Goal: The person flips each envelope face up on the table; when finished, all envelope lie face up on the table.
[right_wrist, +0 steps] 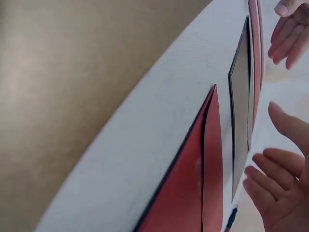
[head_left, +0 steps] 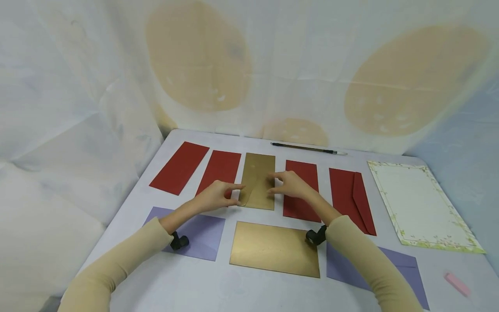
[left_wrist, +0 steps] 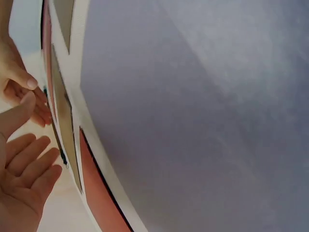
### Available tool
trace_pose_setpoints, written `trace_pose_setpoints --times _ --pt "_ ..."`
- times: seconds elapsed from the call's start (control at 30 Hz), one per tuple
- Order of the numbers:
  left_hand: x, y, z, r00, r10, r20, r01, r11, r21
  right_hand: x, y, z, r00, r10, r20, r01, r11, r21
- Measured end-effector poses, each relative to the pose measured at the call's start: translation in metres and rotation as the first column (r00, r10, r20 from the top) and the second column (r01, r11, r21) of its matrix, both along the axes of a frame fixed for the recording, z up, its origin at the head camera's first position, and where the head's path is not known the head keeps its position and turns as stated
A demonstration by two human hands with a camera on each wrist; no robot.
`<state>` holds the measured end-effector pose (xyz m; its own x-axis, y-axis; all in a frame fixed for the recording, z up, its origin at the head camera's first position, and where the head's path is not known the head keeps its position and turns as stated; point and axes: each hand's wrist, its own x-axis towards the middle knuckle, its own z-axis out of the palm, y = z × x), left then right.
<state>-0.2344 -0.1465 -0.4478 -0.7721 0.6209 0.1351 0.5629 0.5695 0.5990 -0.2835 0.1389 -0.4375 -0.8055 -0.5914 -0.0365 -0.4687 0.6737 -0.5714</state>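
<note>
A gold envelope [head_left: 257, 173] lies upright in the middle of the back row, between red envelopes. My left hand [head_left: 214, 196] hovers at its left edge, over the lower part of a red envelope [head_left: 221, 167]. Across from it, my right hand [head_left: 293, 185] hangs at the gold envelope's right edge, partly over another red envelope [head_left: 300, 208]. In the left wrist view the left hand [left_wrist: 24, 179] has thumb and fingers spread apart. The right wrist view likewise shows the right hand [right_wrist: 285, 179] with fingers extended, holding nothing.
More red envelopes lie at the far left [head_left: 179, 167] and right [head_left: 347, 195]. In front are a purple envelope [head_left: 202, 234], a gold envelope [head_left: 273, 249] and another purple envelope [head_left: 405, 268]. A brush [head_left: 304, 148], bordered paper [head_left: 425, 203] and pink block [head_left: 457, 284] lie around them.
</note>
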Motion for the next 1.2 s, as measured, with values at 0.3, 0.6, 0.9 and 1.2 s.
trace_pose_setpoints --times 0.3,0.6,0.9,1.2 --pt "0.000 0.011 -0.006 0.996 -0.092 -0.012 0.089 0.985 -0.148 0.013 0.000 0.002 0.995 0.100 0.021 -0.101 0.992 0.069" --pt "-0.001 0.017 -0.010 0.995 -0.079 -0.055 0.068 0.982 -0.175 0.014 0.005 -0.002 0.993 0.118 -0.021 -0.115 0.989 0.098" --pt "0.003 0.007 -0.009 0.995 -0.089 -0.032 0.084 0.987 -0.136 0.012 0.006 -0.001 0.994 0.105 -0.012 -0.104 0.993 0.057" --pt "0.007 -0.030 -0.004 0.998 -0.004 -0.056 0.000 0.998 -0.060 0.001 -0.010 0.010 0.997 0.060 0.039 -0.057 0.995 -0.085"
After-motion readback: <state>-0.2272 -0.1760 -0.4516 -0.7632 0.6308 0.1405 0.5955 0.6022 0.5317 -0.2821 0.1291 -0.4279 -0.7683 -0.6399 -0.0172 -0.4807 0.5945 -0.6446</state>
